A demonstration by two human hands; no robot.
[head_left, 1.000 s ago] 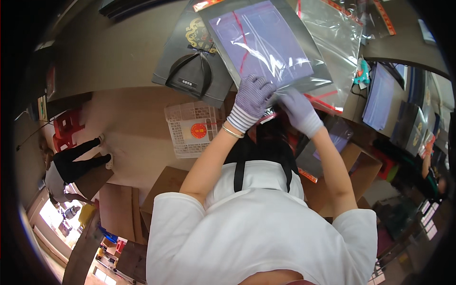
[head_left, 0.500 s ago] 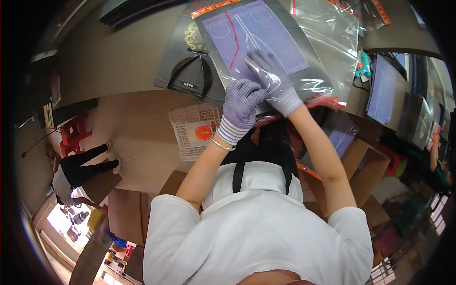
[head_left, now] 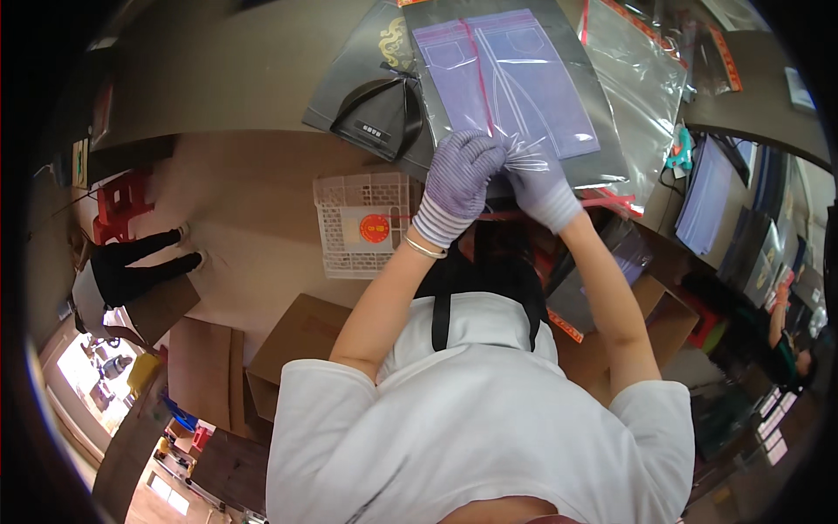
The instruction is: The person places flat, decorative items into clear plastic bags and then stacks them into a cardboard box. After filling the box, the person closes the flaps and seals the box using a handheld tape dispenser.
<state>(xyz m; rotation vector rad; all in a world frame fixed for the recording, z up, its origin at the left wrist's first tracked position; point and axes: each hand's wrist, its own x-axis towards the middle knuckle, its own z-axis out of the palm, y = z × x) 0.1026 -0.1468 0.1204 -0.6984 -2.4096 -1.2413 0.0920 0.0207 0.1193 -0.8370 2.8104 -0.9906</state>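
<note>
A clear plastic bag (head_left: 522, 159) lies on the worktable in front of me. Inside it shows a purple sheet with white trouser-like lines (head_left: 511, 83), backed by a black panel (head_left: 594, 96), and a red strip runs down over the purple. My left hand (head_left: 463, 175), in a striped knit glove, is closed on the bag's near edge. Close beside it, my gloved right hand (head_left: 543, 190) has its fingers bent at the gathered film; the fingertips are partly hidden. A black bag with a gold motif (head_left: 394, 42) and a black handle piece (head_left: 377, 118) lie partly beneath, to the left.
Empty clear bags (head_left: 642, 79) with red edges lie to the right. A turquoise glue gun (head_left: 679, 148) rests near more purple sheets (head_left: 704, 196). Below the table are a white plastic basket (head_left: 340, 249) and cardboard boxes (head_left: 297, 341). Another person (head_left: 131, 266) is at the left.
My right hand has drawn back from the purple sheet to the near edge, beside my left hand. The film there is now bunched up. The whole view has shifted somewhat.
</note>
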